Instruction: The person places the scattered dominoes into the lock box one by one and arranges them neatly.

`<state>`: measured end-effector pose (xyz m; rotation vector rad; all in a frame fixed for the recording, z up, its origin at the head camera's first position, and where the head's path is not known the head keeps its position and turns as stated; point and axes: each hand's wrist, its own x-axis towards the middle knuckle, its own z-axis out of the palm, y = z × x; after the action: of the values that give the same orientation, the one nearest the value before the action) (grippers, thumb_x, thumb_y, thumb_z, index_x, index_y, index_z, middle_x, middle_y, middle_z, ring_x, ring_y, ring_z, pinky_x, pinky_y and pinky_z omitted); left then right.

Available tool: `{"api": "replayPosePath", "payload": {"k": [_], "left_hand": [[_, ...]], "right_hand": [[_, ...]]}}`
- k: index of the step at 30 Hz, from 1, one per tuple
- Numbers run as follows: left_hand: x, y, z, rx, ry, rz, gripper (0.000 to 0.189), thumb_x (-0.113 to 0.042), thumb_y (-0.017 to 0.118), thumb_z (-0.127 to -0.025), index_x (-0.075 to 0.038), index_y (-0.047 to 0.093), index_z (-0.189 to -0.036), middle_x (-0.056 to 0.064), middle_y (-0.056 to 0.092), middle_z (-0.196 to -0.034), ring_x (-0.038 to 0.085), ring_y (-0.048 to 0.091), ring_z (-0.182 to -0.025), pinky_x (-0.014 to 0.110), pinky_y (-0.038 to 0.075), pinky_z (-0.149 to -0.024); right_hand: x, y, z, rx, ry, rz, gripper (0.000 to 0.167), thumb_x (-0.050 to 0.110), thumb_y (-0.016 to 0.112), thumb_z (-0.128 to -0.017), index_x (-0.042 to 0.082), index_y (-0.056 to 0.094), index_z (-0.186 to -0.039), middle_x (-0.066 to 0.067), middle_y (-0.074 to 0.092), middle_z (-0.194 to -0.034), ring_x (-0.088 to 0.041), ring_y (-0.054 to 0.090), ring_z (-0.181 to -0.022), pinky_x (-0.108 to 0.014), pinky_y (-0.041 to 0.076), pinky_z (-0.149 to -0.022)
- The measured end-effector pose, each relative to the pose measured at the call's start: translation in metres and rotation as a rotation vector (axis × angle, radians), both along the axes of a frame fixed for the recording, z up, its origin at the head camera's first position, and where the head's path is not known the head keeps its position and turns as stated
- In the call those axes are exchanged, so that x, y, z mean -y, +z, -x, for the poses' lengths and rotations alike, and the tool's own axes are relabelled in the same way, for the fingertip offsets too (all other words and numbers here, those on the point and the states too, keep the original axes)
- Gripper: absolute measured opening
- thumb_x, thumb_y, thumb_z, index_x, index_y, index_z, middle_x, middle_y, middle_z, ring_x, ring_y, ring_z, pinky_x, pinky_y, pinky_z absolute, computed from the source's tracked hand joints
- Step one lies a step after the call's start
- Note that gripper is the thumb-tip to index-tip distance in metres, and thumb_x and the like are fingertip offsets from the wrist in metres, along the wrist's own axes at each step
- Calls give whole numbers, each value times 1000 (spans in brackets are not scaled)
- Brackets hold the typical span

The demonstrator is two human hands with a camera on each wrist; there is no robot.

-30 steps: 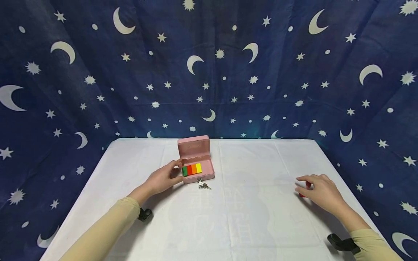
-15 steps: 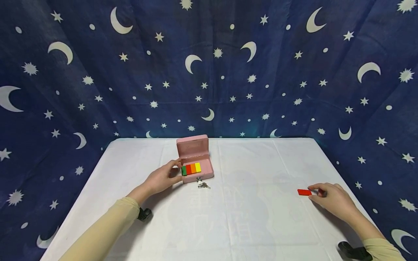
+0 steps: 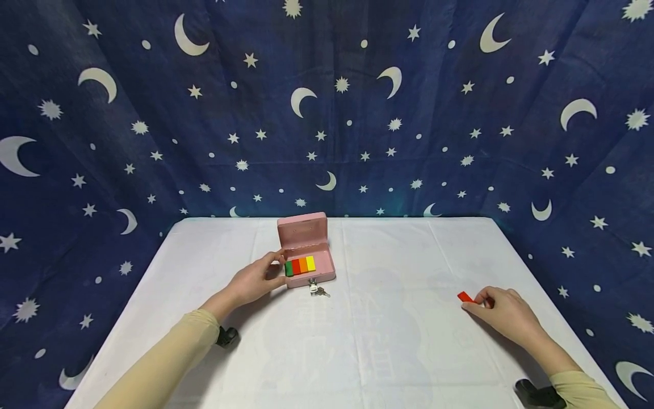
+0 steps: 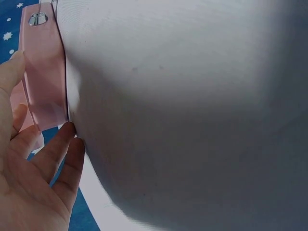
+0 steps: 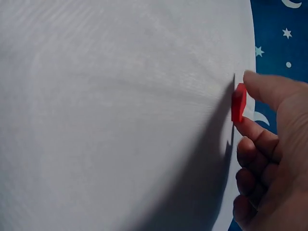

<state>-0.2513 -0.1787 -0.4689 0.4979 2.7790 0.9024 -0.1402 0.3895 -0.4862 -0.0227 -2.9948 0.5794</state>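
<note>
At the table's left-middle stands a pink metal cash box (image 3: pixel 326 270), lid raised. Green, red, orange and yellow blocks (image 3: pixel 301 265) lie side by side inside it. My left hand (image 3: pixel 255 278) holds the box's left end, thumb by the front corner and index finger by the back. In the left wrist view, the thumb rests at the box front (image 4: pixel 45 72) and the other fingers are at its end. Far to the right, my right hand (image 3: pixel 508 315) pinches a flat red block (image 5: pixel 239 103) between thumb and index finger, low over the tabletop. Its other fingers curl beneath.
A small padlock (image 3: pixel 313 288) hangs at the front of the box, with keys (image 3: pixel 322 292) lying beside it. White cloth covers the table (image 3: pixel 388 341). A dark blue curtain (image 3: pixel 352 147) with moons and stars surrounds the back and sides.
My right hand drew back to the right, uncovering the red block, then came left again and took it; the block is now turned at an angle. The left hand and box have stayed put.
</note>
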Motion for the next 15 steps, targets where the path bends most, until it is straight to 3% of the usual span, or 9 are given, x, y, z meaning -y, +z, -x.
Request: {"api": "replayPosePath", "payload": {"k": [3,7,12,15], "left_hand": [[-1,0,0,5,3,0,48,-45,73,-93,-21,54,-130,0,36,-162,27,55,-133,57,41,-108],[0,0,0,2,9,5,47,-46,73,-92,-22,54,-129,-1,36,-162,27,55,-132,57,41,-108],[0,0,0,-5,-2,5,46,-45,72,-93,-22,54,-127,-2,36,-162,26,55,-132,56,42,-108],[0,0,-1,2,-6,-1,46,-44,73,-93,-21,54,-127,-2,36,-162,27,55,-132,56,42,-107]], "right_hand": [[2,1,0,41,19,27,43,56,77,-84,15,64,-86,3,48,-71,-19,42,-74,-33,29,-61],[0,0,2,81,81,108,36,42,81,-86,11,66,-96,3,51,-76,-16,45,-75,-30,33,-63],[-7,-1,5,52,171,212,42,22,84,-84,5,68,-118,0,53,-84,-11,44,-75,-27,34,-63],[-9,-1,5,43,190,210,48,24,84,-85,10,68,-127,1,54,-89,-13,43,-82,-28,31,-66]]}}
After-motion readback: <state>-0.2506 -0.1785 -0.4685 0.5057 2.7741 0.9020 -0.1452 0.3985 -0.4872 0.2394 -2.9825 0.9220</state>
